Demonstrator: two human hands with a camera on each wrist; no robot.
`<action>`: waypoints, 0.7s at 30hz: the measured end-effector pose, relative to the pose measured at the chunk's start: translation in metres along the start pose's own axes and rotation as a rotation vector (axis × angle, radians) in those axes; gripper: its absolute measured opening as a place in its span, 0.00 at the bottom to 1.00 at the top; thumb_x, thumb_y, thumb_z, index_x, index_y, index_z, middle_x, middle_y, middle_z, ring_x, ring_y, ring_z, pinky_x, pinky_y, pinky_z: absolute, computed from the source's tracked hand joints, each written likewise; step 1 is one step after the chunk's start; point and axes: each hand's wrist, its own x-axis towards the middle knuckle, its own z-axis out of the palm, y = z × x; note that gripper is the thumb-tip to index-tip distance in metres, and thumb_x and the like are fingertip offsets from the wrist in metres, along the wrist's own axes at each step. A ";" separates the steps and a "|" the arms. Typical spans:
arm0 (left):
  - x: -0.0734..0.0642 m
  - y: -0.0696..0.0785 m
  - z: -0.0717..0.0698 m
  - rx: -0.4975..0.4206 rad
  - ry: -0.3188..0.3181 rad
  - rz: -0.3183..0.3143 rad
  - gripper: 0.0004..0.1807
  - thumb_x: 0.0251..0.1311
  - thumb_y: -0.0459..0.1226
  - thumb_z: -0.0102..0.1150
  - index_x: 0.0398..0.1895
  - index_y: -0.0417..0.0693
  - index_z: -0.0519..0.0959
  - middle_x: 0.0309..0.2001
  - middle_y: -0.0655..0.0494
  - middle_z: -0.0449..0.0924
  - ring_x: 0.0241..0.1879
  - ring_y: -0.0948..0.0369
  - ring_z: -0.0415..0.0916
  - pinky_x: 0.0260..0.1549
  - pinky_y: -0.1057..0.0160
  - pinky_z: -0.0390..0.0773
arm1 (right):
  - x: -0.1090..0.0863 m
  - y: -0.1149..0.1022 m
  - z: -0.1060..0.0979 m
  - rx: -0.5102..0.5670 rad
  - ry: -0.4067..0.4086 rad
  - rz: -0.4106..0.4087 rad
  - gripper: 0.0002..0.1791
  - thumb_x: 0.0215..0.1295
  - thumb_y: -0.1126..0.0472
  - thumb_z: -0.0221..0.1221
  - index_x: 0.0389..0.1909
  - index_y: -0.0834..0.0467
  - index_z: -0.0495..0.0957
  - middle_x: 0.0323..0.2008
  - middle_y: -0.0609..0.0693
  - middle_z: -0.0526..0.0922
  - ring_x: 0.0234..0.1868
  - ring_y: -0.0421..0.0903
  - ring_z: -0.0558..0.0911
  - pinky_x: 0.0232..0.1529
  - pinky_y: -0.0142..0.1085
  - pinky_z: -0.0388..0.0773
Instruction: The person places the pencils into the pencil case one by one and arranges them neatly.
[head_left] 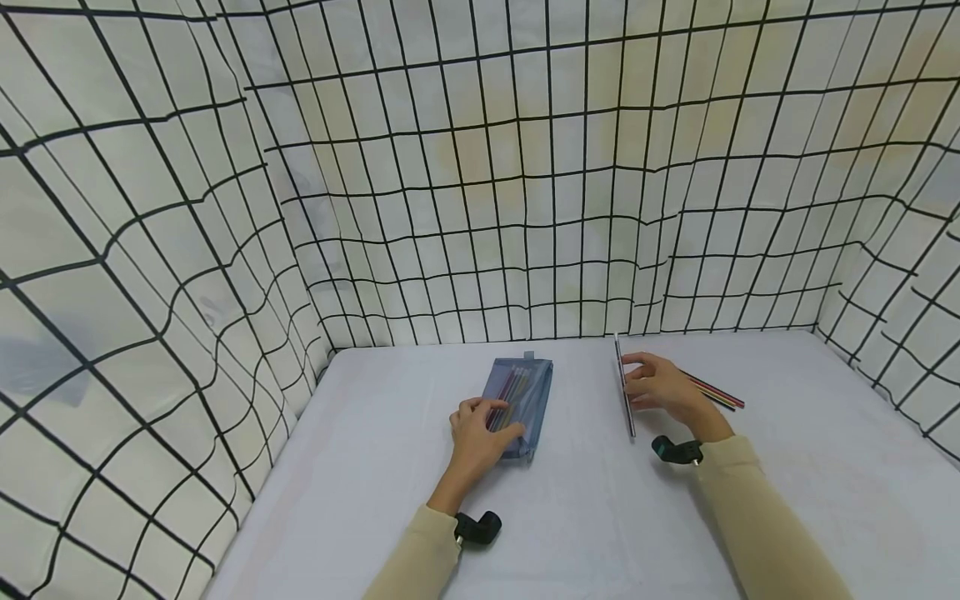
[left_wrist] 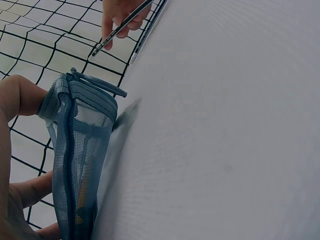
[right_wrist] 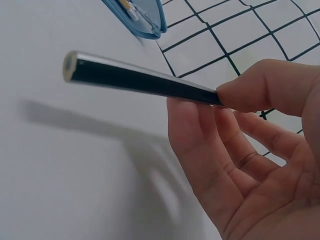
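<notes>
A blue mesh pencil case point(head_left: 534, 408) point(left_wrist: 87, 145) point(right_wrist: 150, 34) with a zip lies at the middle of the table, with several coloured pencils showing through its mesh. My left hand point(head_left: 478, 437) point(left_wrist: 22, 200) grips its near left side, thumb on one edge and fingers on the other. To its right, my right hand point(head_left: 667, 390) point(right_wrist: 250, 170) pinches a dark pencil point(head_left: 630, 423) point(right_wrist: 120, 75) point(left_wrist: 120, 29) between thumb and fingertips. In the right wrist view the pencil's flat, unsharpened end points away from the hand, and its shadow falls on the white surface.
Several loose coloured pencils point(head_left: 716, 391) lie on the white table point(head_left: 592, 525) just beyond and right of my right hand. A black wire grid point(head_left: 510, 175) over white sheeting rises along the table's back, left and right sides.
</notes>
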 end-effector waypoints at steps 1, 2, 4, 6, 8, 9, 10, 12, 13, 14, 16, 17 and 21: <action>0.000 0.000 0.000 0.002 -0.001 -0.001 0.28 0.51 0.52 0.68 0.56 0.54 0.82 0.70 0.43 0.62 0.69 0.44 0.53 0.62 0.35 0.64 | 0.000 0.000 0.001 -0.001 -0.001 0.000 0.35 0.67 0.69 0.59 0.75 0.63 0.61 0.58 0.66 0.73 0.44 0.48 0.82 0.47 0.42 0.85; 0.000 0.000 0.000 0.003 -0.002 -0.003 0.28 0.51 0.52 0.68 0.56 0.54 0.82 0.70 0.43 0.62 0.69 0.44 0.53 0.62 0.35 0.64 | 0.000 0.000 0.003 -0.001 0.002 0.002 0.35 0.66 0.69 0.60 0.74 0.63 0.62 0.59 0.65 0.73 0.44 0.48 0.82 0.46 0.41 0.85; 0.000 -0.001 0.000 0.002 -0.002 -0.006 0.28 0.52 0.52 0.68 0.56 0.54 0.82 0.69 0.43 0.63 0.69 0.44 0.53 0.62 0.36 0.64 | 0.000 0.001 0.005 -0.004 0.009 0.005 0.35 0.66 0.70 0.60 0.74 0.62 0.63 0.59 0.64 0.73 0.44 0.48 0.82 0.46 0.41 0.85; 0.000 -0.001 0.000 0.000 -0.003 -0.005 0.28 0.52 0.52 0.68 0.56 0.54 0.82 0.69 0.43 0.63 0.69 0.44 0.53 0.62 0.36 0.64 | 0.000 0.001 0.007 -0.005 0.014 0.007 0.35 0.66 0.70 0.59 0.73 0.63 0.63 0.58 0.64 0.73 0.45 0.49 0.81 0.46 0.41 0.85; 0.000 -0.001 0.000 -0.001 -0.002 -0.003 0.28 0.51 0.52 0.68 0.56 0.54 0.82 0.69 0.43 0.63 0.69 0.44 0.53 0.62 0.36 0.64 | 0.001 0.002 0.009 -0.003 0.022 0.011 0.34 0.65 0.70 0.59 0.73 0.63 0.64 0.58 0.63 0.74 0.46 0.49 0.80 0.46 0.41 0.86; 0.000 0.000 0.000 -0.003 -0.002 -0.002 0.28 0.51 0.52 0.68 0.56 0.54 0.82 0.69 0.43 0.63 0.69 0.44 0.53 0.62 0.36 0.64 | 0.001 0.002 0.009 -0.002 0.023 0.013 0.34 0.65 0.70 0.59 0.73 0.63 0.64 0.58 0.63 0.74 0.46 0.50 0.80 0.45 0.41 0.86; 0.000 0.000 0.000 -0.004 -0.002 -0.001 0.28 0.51 0.52 0.68 0.56 0.54 0.82 0.69 0.43 0.63 0.69 0.44 0.53 0.62 0.36 0.64 | 0.001 0.002 0.010 0.002 0.021 0.012 0.34 0.65 0.70 0.59 0.73 0.63 0.64 0.58 0.64 0.74 0.46 0.50 0.80 0.45 0.41 0.86; 0.000 0.000 -0.001 -0.007 -0.002 0.000 0.28 0.51 0.52 0.68 0.56 0.54 0.82 0.69 0.43 0.63 0.69 0.44 0.53 0.62 0.36 0.64 | 0.002 0.002 0.012 0.012 0.018 0.013 0.34 0.64 0.71 0.59 0.73 0.63 0.64 0.59 0.64 0.74 0.46 0.50 0.80 0.45 0.41 0.86; -0.001 0.001 -0.001 -0.008 -0.001 0.002 0.28 0.51 0.52 0.68 0.56 0.54 0.82 0.69 0.43 0.63 0.69 0.44 0.53 0.62 0.35 0.64 | 0.002 0.002 0.013 0.017 0.015 0.013 0.34 0.64 0.71 0.60 0.73 0.63 0.65 0.59 0.64 0.74 0.46 0.49 0.80 0.44 0.41 0.86; -0.001 0.001 -0.001 -0.009 -0.001 0.001 0.28 0.51 0.52 0.68 0.56 0.54 0.82 0.69 0.43 0.63 0.69 0.44 0.53 0.62 0.35 0.64 | 0.003 0.002 0.014 0.024 0.012 0.014 0.34 0.64 0.71 0.60 0.72 0.63 0.65 0.59 0.64 0.75 0.45 0.49 0.80 0.44 0.41 0.86; -0.001 0.001 -0.001 -0.011 -0.002 0.002 0.28 0.51 0.52 0.68 0.56 0.53 0.82 0.69 0.43 0.63 0.69 0.43 0.53 0.62 0.35 0.64 | 0.004 0.002 0.016 0.038 -0.001 0.013 0.35 0.63 0.71 0.60 0.72 0.64 0.65 0.58 0.64 0.75 0.44 0.48 0.80 0.43 0.41 0.86; -0.001 0.001 -0.001 -0.012 -0.002 0.001 0.28 0.51 0.52 0.68 0.56 0.53 0.82 0.69 0.43 0.63 0.69 0.43 0.53 0.62 0.35 0.64 | 0.005 0.002 0.018 0.043 -0.012 0.012 0.35 0.63 0.71 0.60 0.73 0.64 0.64 0.57 0.64 0.75 0.44 0.48 0.80 0.43 0.41 0.86; -0.002 0.001 -0.001 -0.012 -0.004 0.002 0.28 0.51 0.52 0.68 0.56 0.53 0.82 0.70 0.42 0.63 0.69 0.43 0.53 0.63 0.35 0.63 | 0.006 0.001 0.024 0.078 -0.055 0.025 0.37 0.63 0.71 0.61 0.74 0.65 0.62 0.53 0.60 0.77 0.42 0.46 0.80 0.42 0.41 0.85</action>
